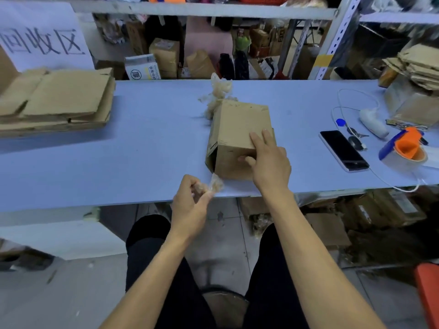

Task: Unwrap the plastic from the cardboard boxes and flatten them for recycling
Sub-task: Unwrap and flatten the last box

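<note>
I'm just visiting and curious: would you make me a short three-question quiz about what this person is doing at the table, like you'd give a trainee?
1. True or false: the right hand rests on the cardboard box.
2. What does the left hand pinch?
A. a strip of clear plastic
B. the phone
C. the tape dispenser
3. Fill in: the stack of flattened cardboard lies on the table's ____ side, as the person sees it.

Key
1. True: its fingers lie on the box's top and its thumb on the near face.
2. A: the strip runs toward the box's near lower corner.
3. Left, below the paper sign.
</note>
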